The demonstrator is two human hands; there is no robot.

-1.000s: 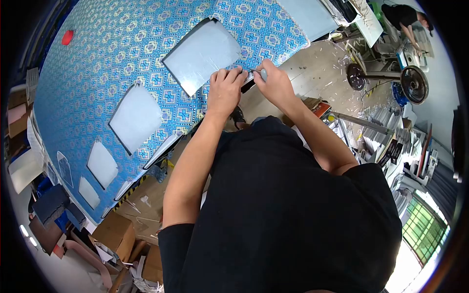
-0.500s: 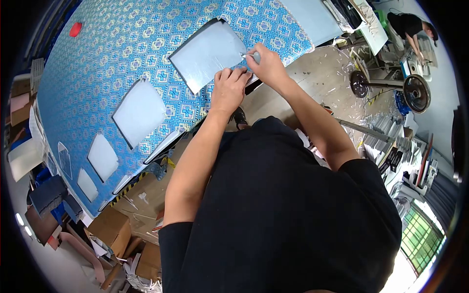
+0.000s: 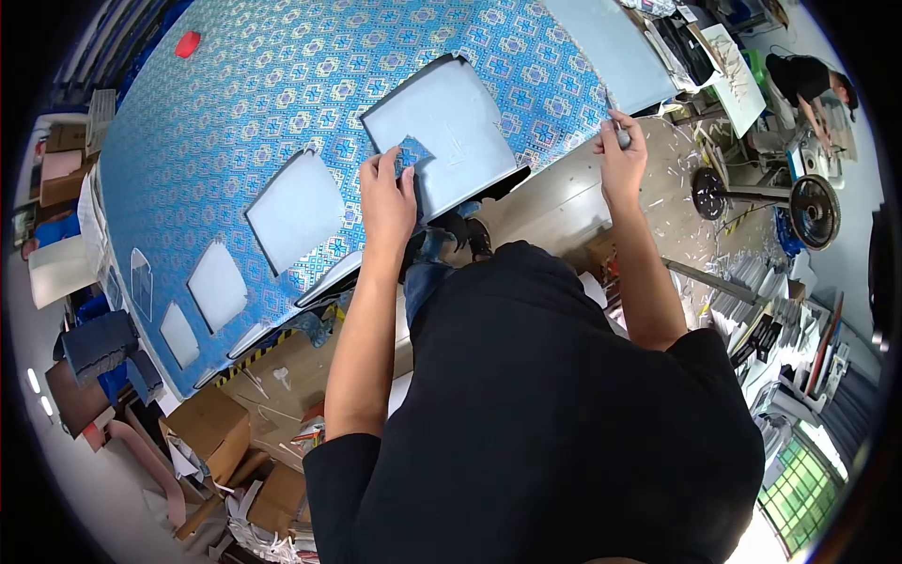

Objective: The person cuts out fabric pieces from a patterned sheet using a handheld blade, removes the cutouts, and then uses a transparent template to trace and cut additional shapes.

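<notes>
My left hand (image 3: 387, 202) is closed on a small piece of blue patterned fabric (image 3: 412, 150), held over a grey-white opening (image 3: 460, 127) in the large patterned fabric sheet (image 3: 338, 85). Off the sheet's right front edge, my right hand (image 3: 624, 160) grips a slim tool with a rounded grey handle (image 3: 623, 139). Its thin end points up and away from me; I cannot make out its exact kind. To the left, several smaller openings in the sheet show a pale surface, the nearest opening (image 3: 299, 211) being the largest of them.
A red object (image 3: 188, 43) lies on the sheet's far left. A pedestal fan (image 3: 814, 209) stands at right, near another person (image 3: 799, 77) in black. Cardboard boxes (image 3: 209, 428) sit at lower left. White scraps litter the floor (image 3: 564, 221).
My hands have moved apart: the right went right with the tool, off the sheet; the left went left and now holds a fabric piece. The view has shifted slightly.
</notes>
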